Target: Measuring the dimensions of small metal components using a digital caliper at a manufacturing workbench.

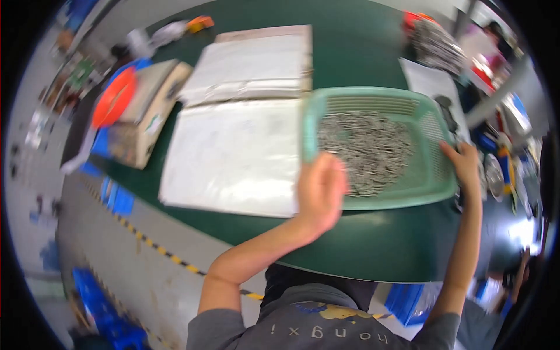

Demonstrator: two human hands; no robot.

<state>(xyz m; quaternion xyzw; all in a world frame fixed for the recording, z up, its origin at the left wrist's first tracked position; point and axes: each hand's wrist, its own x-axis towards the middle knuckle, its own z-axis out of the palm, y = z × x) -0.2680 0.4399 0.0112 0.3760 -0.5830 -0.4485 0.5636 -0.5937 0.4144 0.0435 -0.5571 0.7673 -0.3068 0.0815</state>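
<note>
A pale green plastic basket [431, 181] rests on the table in front of me, slightly tilted in view. Many small, thin silvery metal pieces [373, 149] are heaped in its left and middle parts; their exact kind is too small to tell. At the basket's right side, my right hand [464, 166] is closed around the rim, with the thumb lying over it. My left hand [322, 189] is over the near left corner, its fingers bent and smeared by motion. Whether those fingers grip the rim or only touch it is unclear.
An open binder with plastic-sleeved sheets [233, 154] lies left of the basket. Farther left are an orange-red round tray [115, 97] and a beige device [157, 111]. Bundled grey material [434, 46] sits at the back right. The green tabletop's [373, 245] near edge curves before me.
</note>
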